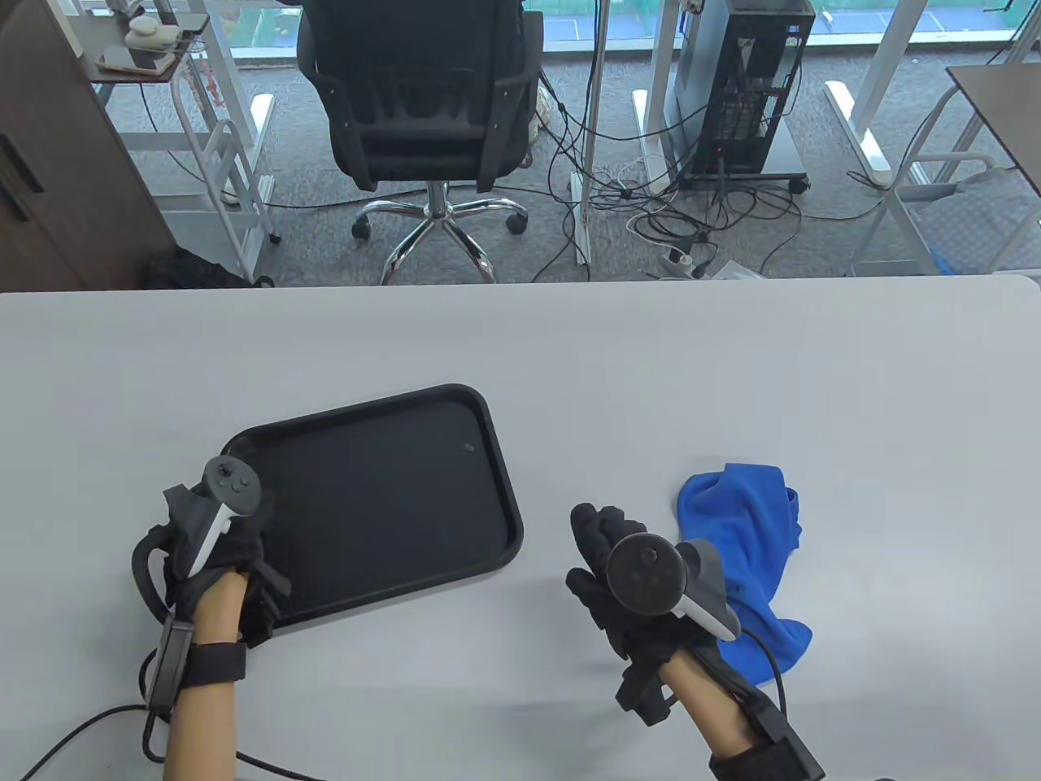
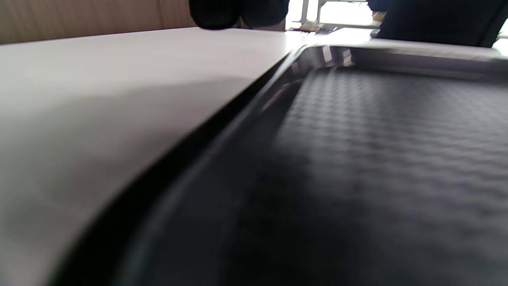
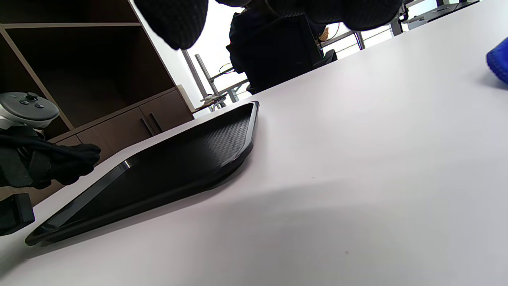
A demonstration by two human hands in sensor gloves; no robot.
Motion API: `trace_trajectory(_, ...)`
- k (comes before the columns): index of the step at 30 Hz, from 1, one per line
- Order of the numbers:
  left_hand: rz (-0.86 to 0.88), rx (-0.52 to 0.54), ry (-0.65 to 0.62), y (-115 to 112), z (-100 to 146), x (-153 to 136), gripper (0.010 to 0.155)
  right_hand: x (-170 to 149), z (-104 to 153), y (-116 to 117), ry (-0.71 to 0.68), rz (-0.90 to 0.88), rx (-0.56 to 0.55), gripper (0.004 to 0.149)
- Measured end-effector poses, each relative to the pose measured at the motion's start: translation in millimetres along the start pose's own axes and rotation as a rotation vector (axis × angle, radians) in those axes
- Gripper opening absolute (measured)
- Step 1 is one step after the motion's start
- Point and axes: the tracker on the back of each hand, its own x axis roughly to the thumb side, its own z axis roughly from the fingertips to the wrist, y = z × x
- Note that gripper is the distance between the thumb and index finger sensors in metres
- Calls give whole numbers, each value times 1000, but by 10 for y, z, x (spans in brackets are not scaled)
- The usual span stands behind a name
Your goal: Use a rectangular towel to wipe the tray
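Observation:
A black rectangular tray (image 1: 498,455) lies on the grey table, left of centre. It also shows in the left wrist view (image 2: 254,99) and the right wrist view (image 3: 158,174). My left hand (image 1: 256,529) is over the tray's near-left rim; in the right wrist view the left hand (image 3: 75,159) hangs just above that corner with fingers loosely curled, holding nothing. A crumpled blue towel (image 1: 748,553) lies on the table at the right, and its edge shows in the right wrist view (image 3: 499,63). My right hand (image 1: 587,553) is between tray and towel, fingers spread and empty, its tracker over the towel's left edge.
The table's far edge runs across the middle of the table view, with an office chair (image 1: 423,106) and a computer tower (image 1: 748,89) on the floor beyond. Glove cables (image 1: 73,732) trail off the near edge.

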Motion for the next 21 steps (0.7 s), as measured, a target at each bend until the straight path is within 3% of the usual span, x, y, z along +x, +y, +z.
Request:
trace_trajectory(9, -160, -127, 89, -205, -245, -11, 79, -77, -43, 12, 23, -8, 13, 68)
trace_trajectory(12, -197, -156, 108, -229, -275, 20, 71, -98, -45, 12, 30, -8, 14, 68)
trace_trajectory(15, -180, -194, 103, -259, -298, 7, 64, -100, -44, 9, 31, -10, 15, 68)
trace_trajectory(21, -106, -234, 59, -311, -287, -46, 65, -91, -45, 14, 26, -14, 19, 68)
